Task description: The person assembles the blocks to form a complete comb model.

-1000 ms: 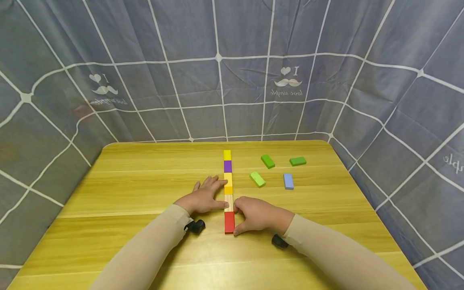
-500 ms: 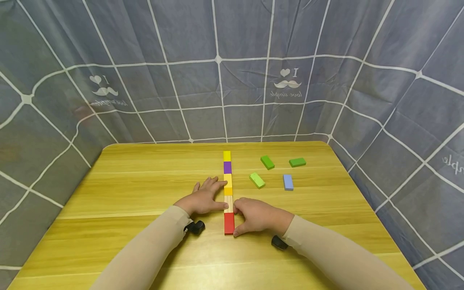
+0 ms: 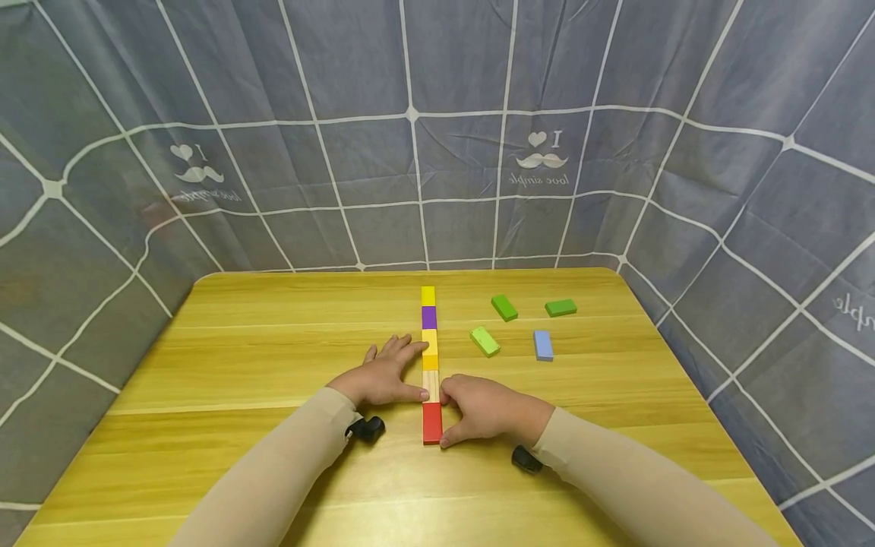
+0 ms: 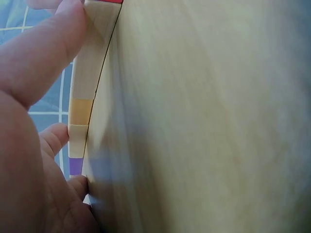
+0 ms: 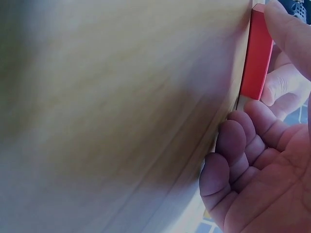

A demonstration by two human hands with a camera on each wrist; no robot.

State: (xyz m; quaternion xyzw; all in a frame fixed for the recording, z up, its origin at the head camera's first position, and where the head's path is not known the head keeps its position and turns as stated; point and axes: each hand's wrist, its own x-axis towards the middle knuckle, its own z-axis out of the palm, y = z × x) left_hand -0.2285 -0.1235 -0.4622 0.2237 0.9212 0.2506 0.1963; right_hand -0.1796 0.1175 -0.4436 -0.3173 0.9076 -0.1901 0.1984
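A single-file row of wooden blocks lies on the table. From the near end come a red block [image 3: 432,423], a natural-wood block [image 3: 431,386], an orange-yellow block [image 3: 429,348], a purple block [image 3: 428,317] and a yellow block [image 3: 428,295]. My left hand [image 3: 384,377] is on the row's left side, thumb touching the natural-wood block, index finger at the orange-yellow one. On the right side, my right hand [image 3: 494,409] has its thumb against the red block [image 5: 258,58] near its end. Its other fingers bend beside the natural-wood block, with thumb and fingers apart.
Right of the row lie a light green block [image 3: 484,342], a blue block [image 3: 543,345] and two darker green blocks, one nearer the row [image 3: 504,308] and one farther right [image 3: 560,308]. A grey curtain [image 3: 465,228] with white lines hangs behind the table [image 3: 273,319].
My left thumb has slid slightly toward the near end of the row. The right hand stays in place, and the blocks keep their arrangement; the whole view shifts down a little.
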